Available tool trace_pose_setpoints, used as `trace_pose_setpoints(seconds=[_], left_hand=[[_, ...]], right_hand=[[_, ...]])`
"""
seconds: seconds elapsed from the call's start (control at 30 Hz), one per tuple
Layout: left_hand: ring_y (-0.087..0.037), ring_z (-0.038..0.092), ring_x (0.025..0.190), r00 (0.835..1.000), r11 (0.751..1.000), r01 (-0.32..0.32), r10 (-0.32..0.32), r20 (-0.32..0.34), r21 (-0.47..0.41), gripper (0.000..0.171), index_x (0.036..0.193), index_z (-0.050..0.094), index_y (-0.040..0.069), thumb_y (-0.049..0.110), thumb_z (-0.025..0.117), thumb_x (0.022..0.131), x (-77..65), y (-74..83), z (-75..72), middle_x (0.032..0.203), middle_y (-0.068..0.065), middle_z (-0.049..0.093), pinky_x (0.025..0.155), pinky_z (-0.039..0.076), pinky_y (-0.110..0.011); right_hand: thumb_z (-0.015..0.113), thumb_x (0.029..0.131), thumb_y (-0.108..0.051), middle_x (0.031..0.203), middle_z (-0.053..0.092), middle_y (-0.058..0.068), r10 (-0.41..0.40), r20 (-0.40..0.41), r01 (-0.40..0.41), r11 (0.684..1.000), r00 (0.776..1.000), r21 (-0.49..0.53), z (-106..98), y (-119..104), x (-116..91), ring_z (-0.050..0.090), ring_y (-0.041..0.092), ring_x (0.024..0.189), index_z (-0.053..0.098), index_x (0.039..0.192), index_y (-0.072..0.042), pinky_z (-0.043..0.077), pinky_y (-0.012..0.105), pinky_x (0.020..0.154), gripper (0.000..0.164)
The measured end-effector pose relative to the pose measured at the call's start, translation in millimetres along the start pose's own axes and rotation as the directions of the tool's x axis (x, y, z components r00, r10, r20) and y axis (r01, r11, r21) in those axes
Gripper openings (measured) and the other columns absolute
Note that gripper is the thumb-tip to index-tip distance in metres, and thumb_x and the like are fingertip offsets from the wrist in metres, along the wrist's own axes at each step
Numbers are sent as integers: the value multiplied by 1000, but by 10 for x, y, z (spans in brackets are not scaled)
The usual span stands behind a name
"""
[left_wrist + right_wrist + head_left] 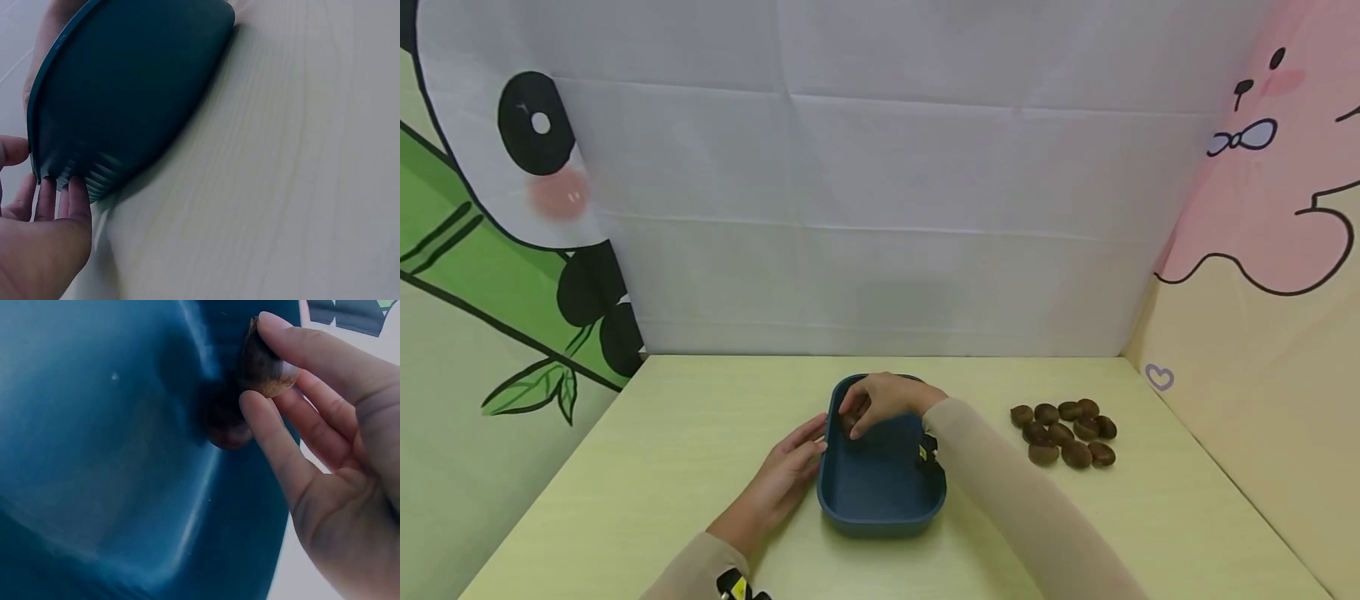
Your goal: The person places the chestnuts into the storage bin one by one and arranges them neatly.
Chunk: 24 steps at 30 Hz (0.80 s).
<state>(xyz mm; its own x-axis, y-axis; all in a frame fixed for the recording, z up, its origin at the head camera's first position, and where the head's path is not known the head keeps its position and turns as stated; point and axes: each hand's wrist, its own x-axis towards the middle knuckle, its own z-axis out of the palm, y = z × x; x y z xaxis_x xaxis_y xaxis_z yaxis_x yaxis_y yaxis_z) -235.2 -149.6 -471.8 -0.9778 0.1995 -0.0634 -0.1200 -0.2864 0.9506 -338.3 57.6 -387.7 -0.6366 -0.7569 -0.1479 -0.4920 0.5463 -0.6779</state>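
A dark blue rectangular tray (pixel 880 492) stands on the table in the head view. My right hand (pixel 891 396) reaches over its far left corner. In the right wrist view my thumb and finger pinch a brown chestnut (pixel 265 369) just inside the tray. Close below it, a second chestnut (pixel 228 428) lies in shadow against the tray wall. My left hand (pixel 790 475) rests its extended fingers on the outside of the tray's left wall; the left wrist view shows the fingertips touching the ribbed outer side (pixel 100 175).
Several loose chestnuts (pixel 1063 433) lie grouped on the pale wooden table (pixel 700 450), right of the tray. A white cloth (pixel 880 208) hangs behind the table. Printed cartoon panels flank both sides.
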Motion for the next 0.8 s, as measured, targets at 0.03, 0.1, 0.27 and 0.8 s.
trace_pose_setpoints(seconds=[0.03,0.1,0.27,0.8], left_hand=[[-29,40,140,1000,1000,0,0,0,-1,55,153,39,6,9,54,100,0,-1,-4,157,-12,36,115,28,-47],[-29,40,140,1000,1000,-2,2,2,2,55,153,39,6,8,53,100,-3,-3,-10,157,-12,36,115,28,-47],[-29,40,140,1000,1000,-1,1,4,-2,55,153,38,6,8,53,100,-17,-5,-11,158,-13,35,116,28,-47],[-31,36,142,1000,1000,1,-1,23,-6,55,154,37,6,9,53,101,-26,12,2,159,-13,33,116,26,-48]], right_hand=[[84,82,-14,99,71,-5,3,0,-3,1000,1000,-9,18,14,13,66,7,92,71,113,-12,52,22,83,34],[84,82,-15,99,70,-7,8,1,-8,1000,1000,-20,51,41,33,66,5,92,71,113,-13,52,22,83,34],[85,82,-18,99,70,-9,16,-2,-16,999,1000,-41,134,77,39,65,4,92,71,113,-15,52,21,83,34],[83,83,-10,96,70,-8,5,-93,-10,998,996,-61,248,192,62,65,3,88,73,109,-15,52,20,79,28]])
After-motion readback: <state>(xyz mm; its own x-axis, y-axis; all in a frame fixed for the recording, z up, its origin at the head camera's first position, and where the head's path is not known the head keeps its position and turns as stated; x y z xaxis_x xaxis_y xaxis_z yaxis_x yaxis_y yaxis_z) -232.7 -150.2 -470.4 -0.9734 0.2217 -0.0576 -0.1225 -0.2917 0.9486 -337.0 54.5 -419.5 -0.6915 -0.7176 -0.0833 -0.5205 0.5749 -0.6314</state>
